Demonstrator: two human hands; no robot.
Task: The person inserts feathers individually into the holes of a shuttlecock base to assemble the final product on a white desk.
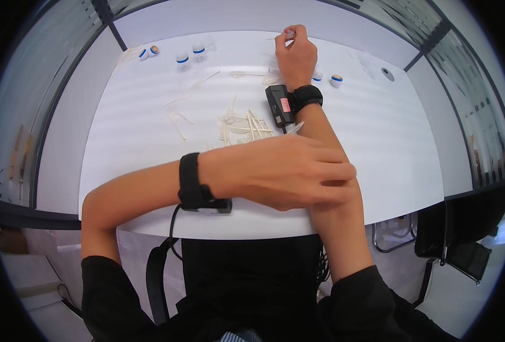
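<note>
My left hand (295,171) lies across my right forearm (335,188), its bent fingers resting over the skin. A pale pointed sliver (295,128) shows by its knuckles; whether the hand touches it I cannot tell. At the far side of the white table (144,142), my right hand (297,57) is closed around a small clear thing (290,35), mostly hidden by the fingers. A loose pile of thin whitish sticks (252,126) lies just beyond my left hand. Black straps with small black boxes sit on both wrists, the right box (279,106) near the pile.
Small clear containers with white and blue tops (182,61) stand at the far left. Two tipped ones (154,50) show tan ends. A similar one (336,80) sits right of my right wrist. Crumpled clear plastic (368,65) lies near a round cable grommet (387,74). Panels border the table.
</note>
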